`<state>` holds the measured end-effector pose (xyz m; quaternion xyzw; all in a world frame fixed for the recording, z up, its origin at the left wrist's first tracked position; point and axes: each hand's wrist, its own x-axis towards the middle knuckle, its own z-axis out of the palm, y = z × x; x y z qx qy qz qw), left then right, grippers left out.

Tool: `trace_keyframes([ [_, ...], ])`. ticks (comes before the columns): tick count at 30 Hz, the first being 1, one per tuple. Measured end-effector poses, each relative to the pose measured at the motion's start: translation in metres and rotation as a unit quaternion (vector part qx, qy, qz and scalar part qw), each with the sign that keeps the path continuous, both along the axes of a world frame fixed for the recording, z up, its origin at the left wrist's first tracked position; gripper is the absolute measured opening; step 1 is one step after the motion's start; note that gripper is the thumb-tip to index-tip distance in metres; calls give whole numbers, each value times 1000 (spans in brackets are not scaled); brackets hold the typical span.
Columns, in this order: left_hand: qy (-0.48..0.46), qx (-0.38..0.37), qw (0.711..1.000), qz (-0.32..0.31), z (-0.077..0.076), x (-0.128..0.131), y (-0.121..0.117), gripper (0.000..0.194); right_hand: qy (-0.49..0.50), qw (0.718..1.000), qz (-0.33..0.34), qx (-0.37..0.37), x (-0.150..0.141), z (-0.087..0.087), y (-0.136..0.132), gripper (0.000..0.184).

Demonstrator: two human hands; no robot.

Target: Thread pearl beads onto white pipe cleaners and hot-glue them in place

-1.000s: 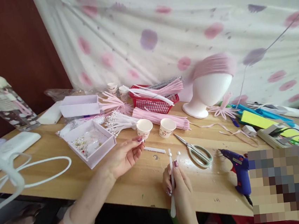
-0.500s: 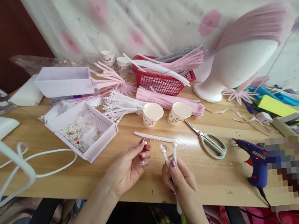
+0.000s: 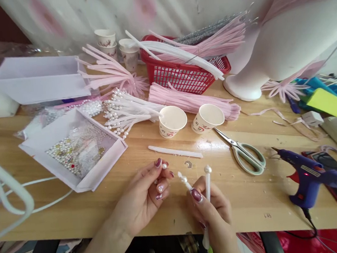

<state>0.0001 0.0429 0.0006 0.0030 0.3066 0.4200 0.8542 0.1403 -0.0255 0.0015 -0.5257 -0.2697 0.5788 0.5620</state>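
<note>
My left hand [image 3: 147, 194] pinches a white pearl bead [image 3: 164, 166] between thumb and forefinger, the other fingers curled in. My right hand [image 3: 210, 210] is closed around two white pearl-tipped stems. One stem [image 3: 185, 180] leans left, carrying small pearls below a clear pointed tip that faces the bead across a small gap. The other stem [image 3: 208, 184] stands nearly upright with a larger pearl on top. Beyond both hands lies a translucent white stick [image 3: 175, 151]. An open lilac box [image 3: 103, 170] of mixed beads is left of my left hand.
Two paper cups [image 3: 172, 122] stand behind the stick. Scissors [image 3: 242, 151] and a blue glue gun [image 3: 302, 175] lie to the right. Behind are a pearl-tipped white bundle [image 3: 134, 110], pink pipe cleaners [image 3: 189, 98], a red basket [image 3: 175, 76] and a white foam head [image 3: 292, 47].
The camera view has tilted down and closer. In my right hand, the two stem tips have spread apart, one leaning left. My left hand still pinches the bead beside them.
</note>
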Motion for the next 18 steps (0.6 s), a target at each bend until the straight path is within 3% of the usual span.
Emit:
trace_keyframes([
  [7,66,92,993,-40,-2,2,-7,33,-7,1000,20,-2,-3,0,-1,45],
  [18,246,223,941,-68,2,1,-15,36,7,998,59,-26,6,-1,-1,42],
])
